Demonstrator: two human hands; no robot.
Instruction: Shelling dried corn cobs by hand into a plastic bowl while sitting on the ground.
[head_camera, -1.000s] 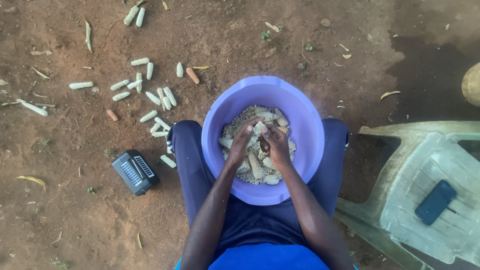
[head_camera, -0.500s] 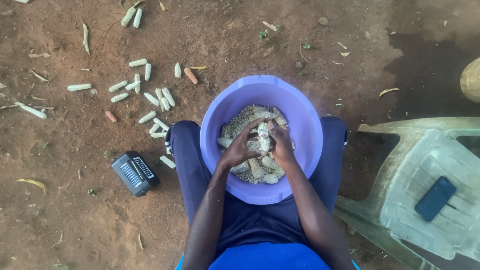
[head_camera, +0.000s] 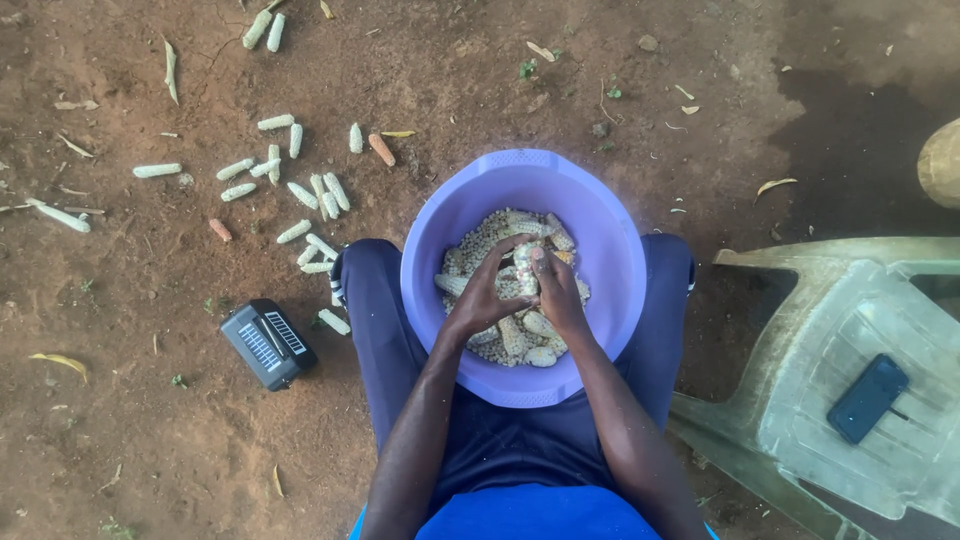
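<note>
A purple plastic basin (head_camera: 610, 230) rests on my lap between my knees. It holds loose maize kernels and several corn cobs (head_camera: 510, 335). My left hand (head_camera: 485, 295) and my right hand (head_camera: 560, 290) are both closed around one pale corn cob (head_camera: 526, 268) held upright over the kernels. The thumbs press against the cob's side. My forearms reach down into the basin from the bottom of the view.
Several stripped white cobs (head_camera: 300, 190) lie scattered on the red dirt at the left. A small black radio (head_camera: 268, 343) sits on the ground by my left knee. A green plastic chair (head_camera: 850, 370) lies at the right with a dark phone (head_camera: 868, 398) on it.
Both hands have kept their hold on the cob and shifted slightly over the kernels, working it between the fingers. The basin has stayed on my lap.
</note>
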